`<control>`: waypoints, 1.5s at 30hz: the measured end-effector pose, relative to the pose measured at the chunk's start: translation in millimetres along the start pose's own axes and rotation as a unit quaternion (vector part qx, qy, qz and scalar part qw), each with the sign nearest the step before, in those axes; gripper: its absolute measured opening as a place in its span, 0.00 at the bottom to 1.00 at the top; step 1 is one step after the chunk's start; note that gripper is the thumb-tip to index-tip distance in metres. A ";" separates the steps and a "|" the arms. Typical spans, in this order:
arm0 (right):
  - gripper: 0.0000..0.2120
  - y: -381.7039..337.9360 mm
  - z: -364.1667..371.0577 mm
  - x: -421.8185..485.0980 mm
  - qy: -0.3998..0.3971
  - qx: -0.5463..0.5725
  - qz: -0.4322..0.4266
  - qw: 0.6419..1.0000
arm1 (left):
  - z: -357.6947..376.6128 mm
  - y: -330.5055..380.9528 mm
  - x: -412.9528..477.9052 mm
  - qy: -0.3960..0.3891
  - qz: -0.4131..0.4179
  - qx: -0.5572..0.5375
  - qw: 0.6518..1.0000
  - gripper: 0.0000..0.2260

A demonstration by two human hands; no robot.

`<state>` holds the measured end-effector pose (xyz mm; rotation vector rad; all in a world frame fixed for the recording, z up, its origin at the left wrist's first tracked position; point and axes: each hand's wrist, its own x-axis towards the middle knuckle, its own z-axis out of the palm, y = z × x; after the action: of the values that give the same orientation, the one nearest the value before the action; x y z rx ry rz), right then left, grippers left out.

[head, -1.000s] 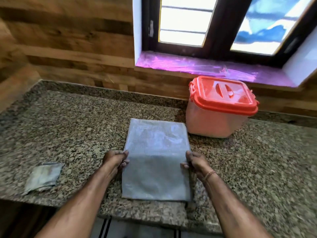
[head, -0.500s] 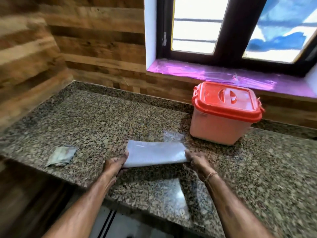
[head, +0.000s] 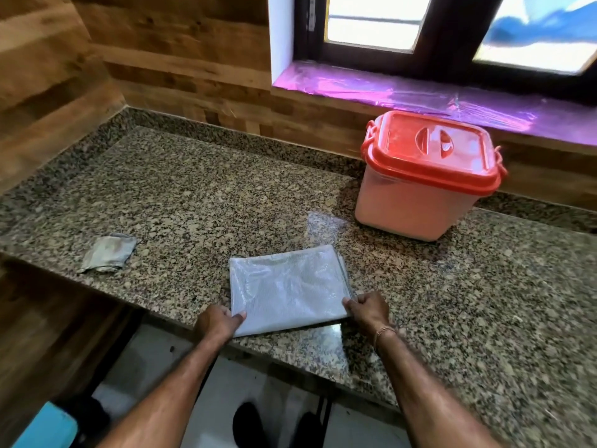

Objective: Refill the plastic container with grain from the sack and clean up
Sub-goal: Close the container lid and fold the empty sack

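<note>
**With Sack Empty, Folding Near Desk Edge**

While pinching sack [head: 288, 288] corners, left hand [head: 217, 323] fingers [head: 238, 315] and right hand [head: 366, 307] keep folds flat, likely for tidying. Lidded container [head: 425, 176] at two o'clock; rag [head: 107, 252] at ten, on desk [head: 193, 202].

Setting: probably a home kitchen. Speckled granite counter [head: 200, 202] along wood-panelled walls [head: 181, 59]; dark-framed window [head: 445, 50] far right; lidded food container [head: 426, 176] below it.
</note>
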<state>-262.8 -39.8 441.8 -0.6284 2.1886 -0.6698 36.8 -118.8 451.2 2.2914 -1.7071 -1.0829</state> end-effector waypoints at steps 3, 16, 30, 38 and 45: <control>0.14 1.0 0.9 2.2 0.005 0.022 -0.001 1.000 | 2.0 4.7 0.5 0.057 0.094 0.132 0.985 0.34; 0.09 -16.0 58.0 -11.9 -0.074 0.303 0.127 0.942 | 41.0 38.1 -5.4 -0.034 0.245 0.316 0.916 0.44; 0.06 -63.6 -27.8 -26.5 -0.231 0.402 0.053 0.884 | -34.1 98.5 23.5 -0.343 0.028 -0.288 0.894 0.33; 0.06 -54.9 -62.6 -31.0 -0.231 0.372 0.046 0.898 | -27.3 118.8 -2.1 -0.269 0.044 -0.316 0.909 0.09; 0.12 -61.7 -39.7 -31.4 -0.203 0.418 0.042 0.884 | -40.1 106.8 -12.7 -0.172 0.035 -0.331 0.927 0.05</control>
<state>-260.7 -55.9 519.9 -0.1783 1.3360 -1.2032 -27.7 -160.9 536.4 1.6744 -1.2103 -1.7851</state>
